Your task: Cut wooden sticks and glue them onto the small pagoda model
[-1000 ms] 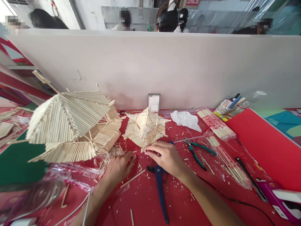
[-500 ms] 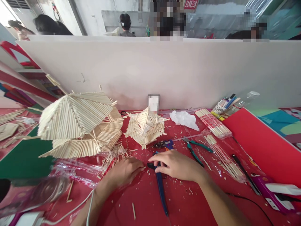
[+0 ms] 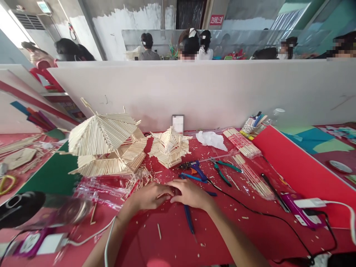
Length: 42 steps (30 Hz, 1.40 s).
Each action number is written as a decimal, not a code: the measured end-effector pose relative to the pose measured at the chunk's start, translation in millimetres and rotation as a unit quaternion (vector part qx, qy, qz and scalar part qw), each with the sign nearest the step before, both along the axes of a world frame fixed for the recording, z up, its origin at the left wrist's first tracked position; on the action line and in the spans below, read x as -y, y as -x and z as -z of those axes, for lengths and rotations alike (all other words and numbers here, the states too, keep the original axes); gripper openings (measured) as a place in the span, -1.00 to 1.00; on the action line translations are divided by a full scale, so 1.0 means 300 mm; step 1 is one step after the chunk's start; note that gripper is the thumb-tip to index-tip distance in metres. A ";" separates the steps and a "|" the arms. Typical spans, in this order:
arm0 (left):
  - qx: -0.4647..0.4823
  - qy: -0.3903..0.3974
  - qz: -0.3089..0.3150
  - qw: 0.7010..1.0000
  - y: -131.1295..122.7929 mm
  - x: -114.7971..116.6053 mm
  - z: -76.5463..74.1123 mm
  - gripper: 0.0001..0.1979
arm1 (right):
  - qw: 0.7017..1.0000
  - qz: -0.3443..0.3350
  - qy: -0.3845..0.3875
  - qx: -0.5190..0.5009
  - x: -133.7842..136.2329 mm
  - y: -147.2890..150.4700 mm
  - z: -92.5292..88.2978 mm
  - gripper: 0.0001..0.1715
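Observation:
My left hand [image 3: 155, 195] and my right hand [image 3: 189, 193] meet at the middle of the red table, fingertips close together. Curled fingers of both hands seem to pinch something too small to make out. Below my right hand lie blue-handled pliers [image 3: 189, 219], partly covered by it. A blue glue gun [image 3: 198, 170] rests just beyond. Behind my hands stand a small stick-built pavilion [image 3: 170, 146] and, to the left, a larger one [image 3: 102, 137] with a wide roof. Loose stick pieces [image 3: 141, 180] are heaped beside my left hand.
Green-handled pliers [image 3: 222, 172], packs of sticks [image 3: 241, 142] and a red board [image 3: 300, 174] lie to the right. A white cable [image 3: 107, 237] crosses near my left forearm. At the left are a clear bottle [image 3: 69, 213] and a green board [image 3: 52, 172]. People sit beyond the white partition [image 3: 205, 92].
My right hand has moved left off the pliers' head and now meets my left hand. The camera view has tilted up, showing more of the room and the right side.

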<state>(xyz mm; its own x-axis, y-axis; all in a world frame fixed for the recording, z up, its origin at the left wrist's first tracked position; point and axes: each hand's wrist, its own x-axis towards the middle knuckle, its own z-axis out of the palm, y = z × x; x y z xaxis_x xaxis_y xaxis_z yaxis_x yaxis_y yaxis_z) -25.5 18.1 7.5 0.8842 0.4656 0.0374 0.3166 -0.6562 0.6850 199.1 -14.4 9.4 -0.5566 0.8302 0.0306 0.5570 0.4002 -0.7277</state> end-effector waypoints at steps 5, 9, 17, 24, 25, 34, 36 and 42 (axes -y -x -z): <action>0.014 0.055 -0.029 0.998 0.045 -0.024 -0.017 -0.80 | 0.999 0.036 -0.003 -0.034 -0.005 0.023 0.048 -0.91; 0.031 0.033 -0.160 0.986 0.077 -0.053 -0.001 -0.74 | 0.996 0.015 -0.016 -0.082 0.008 0.036 0.056 -0.94; 0.166 0.045 -0.443 0.880 0.073 -0.093 0.083 -0.58 | 0.970 -0.182 0.057 -0.152 0.045 0.052 0.043 -0.95; 0.339 0.158 -0.436 0.818 0.011 -0.123 0.115 -0.27 | 0.962 -0.234 0.088 -0.107 0.049 0.064 0.059 -0.94; 0.335 0.153 -0.442 0.818 0.003 -0.126 0.116 -0.30 | 0.965 -0.224 0.088 -0.105 0.049 0.062 0.057 -0.94; 0.241 0.132 -0.338 0.900 0.032 -0.077 0.055 -0.57 | 0.980 -0.148 0.048 -0.122 0.046 0.047 0.025 -0.87; 0.149 0.169 -0.174 0.959 0.041 -0.056 0.030 -0.64 | 0.984 -0.117 0.034 -0.129 0.042 0.045 0.029 -0.87; 0.101 0.206 -0.022 0.973 0.028 -0.032 0.004 -0.64 | 0.985 -0.099 0.035 -0.138 0.040 0.044 0.032 -0.86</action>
